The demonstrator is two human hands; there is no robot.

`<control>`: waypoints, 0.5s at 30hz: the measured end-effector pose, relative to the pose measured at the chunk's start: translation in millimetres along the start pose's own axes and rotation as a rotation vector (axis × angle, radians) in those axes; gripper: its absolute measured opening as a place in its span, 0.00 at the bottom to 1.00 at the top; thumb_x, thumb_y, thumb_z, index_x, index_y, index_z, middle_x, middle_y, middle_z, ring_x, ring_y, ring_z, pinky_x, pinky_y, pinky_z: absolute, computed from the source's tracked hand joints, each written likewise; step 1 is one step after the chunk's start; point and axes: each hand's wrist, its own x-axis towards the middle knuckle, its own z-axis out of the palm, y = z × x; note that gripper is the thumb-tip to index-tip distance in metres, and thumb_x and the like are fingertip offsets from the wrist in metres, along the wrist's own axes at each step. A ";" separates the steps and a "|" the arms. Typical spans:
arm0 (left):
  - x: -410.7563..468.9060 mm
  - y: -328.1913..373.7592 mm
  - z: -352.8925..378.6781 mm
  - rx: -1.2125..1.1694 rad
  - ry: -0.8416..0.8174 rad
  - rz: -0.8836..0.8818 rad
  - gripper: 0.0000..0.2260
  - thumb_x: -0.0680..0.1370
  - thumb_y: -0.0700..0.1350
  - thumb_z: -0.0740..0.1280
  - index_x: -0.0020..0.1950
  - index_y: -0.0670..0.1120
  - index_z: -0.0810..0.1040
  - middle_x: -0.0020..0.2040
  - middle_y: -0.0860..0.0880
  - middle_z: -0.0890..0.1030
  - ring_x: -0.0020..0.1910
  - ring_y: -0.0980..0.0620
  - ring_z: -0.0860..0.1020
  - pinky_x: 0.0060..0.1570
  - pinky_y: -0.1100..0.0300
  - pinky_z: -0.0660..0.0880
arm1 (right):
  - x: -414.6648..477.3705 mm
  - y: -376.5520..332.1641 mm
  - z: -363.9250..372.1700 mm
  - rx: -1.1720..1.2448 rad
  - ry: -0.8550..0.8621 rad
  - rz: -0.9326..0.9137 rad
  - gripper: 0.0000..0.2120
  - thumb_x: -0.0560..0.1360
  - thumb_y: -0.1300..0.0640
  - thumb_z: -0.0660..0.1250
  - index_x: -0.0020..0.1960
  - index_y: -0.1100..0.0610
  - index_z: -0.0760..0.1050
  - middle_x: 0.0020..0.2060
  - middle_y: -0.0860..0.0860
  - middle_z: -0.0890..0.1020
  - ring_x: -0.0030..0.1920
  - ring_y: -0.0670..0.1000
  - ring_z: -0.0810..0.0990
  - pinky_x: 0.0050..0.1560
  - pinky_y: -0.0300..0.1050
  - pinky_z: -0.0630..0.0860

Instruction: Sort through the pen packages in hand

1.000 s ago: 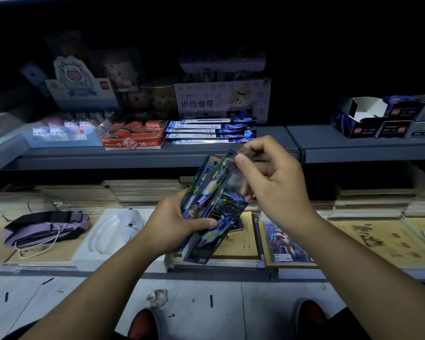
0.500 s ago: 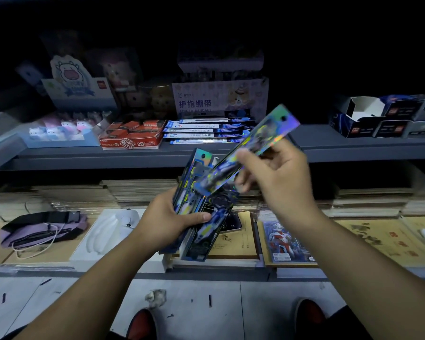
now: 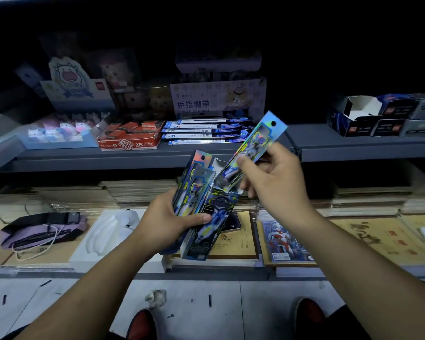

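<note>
My left hand (image 3: 168, 223) grips a dark open-topped box (image 3: 210, 217) with several long shiny blue packets (image 3: 194, 185) standing in it, thumb across the front. My right hand (image 3: 276, 182) pinches one more holographic packet (image 3: 252, 149) between thumb and fingers; its lower end is at the box's mouth and its punched top points up to the right. Both hands are in front of a grey shelf (image 3: 353, 147).
On the shelf lie flat blue packets (image 3: 206, 132), a red 2B box (image 3: 130, 136), a tray of small figures (image 3: 59, 131) and dark boxes (image 3: 388, 119) at the right. Below are stacked paper pads (image 3: 388, 236), a white moulded tray (image 3: 108, 231) and a purple pouch (image 3: 42, 231).
My right hand has drawn one packet up and to the right out of the box that my left hand holds; in the last half second it barely moved.
</note>
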 end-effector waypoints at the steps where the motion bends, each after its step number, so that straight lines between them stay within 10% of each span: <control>1: -0.2 0.4 0.0 -0.007 -0.004 0.003 0.19 0.68 0.47 0.81 0.57 0.51 0.81 0.48 0.56 0.87 0.46 0.57 0.86 0.49 0.58 0.80 | -0.8 0.6 0.8 -0.034 -0.032 0.002 0.02 0.80 0.60 0.70 0.50 0.57 0.78 0.27 0.53 0.81 0.23 0.46 0.76 0.26 0.43 0.72; 8: -2.2 4.0 0.9 -0.018 -0.003 0.036 0.17 0.69 0.44 0.81 0.54 0.51 0.81 0.41 0.58 0.87 0.36 0.63 0.83 0.36 0.69 0.76 | -0.4 8.4 2.8 -0.293 -0.187 -0.029 0.03 0.77 0.53 0.74 0.48 0.52 0.81 0.29 0.56 0.82 0.31 0.62 0.80 0.35 0.59 0.80; 15: -2.5 5.7 1.3 0.002 -0.012 0.035 0.14 0.70 0.43 0.80 0.49 0.52 0.78 0.31 0.60 0.83 0.25 0.64 0.78 0.27 0.72 0.70 | 2.0 6.1 0.5 -0.310 -0.170 -0.021 0.17 0.82 0.49 0.66 0.42 0.60 0.80 0.33 0.62 0.80 0.29 0.53 0.80 0.35 0.50 0.76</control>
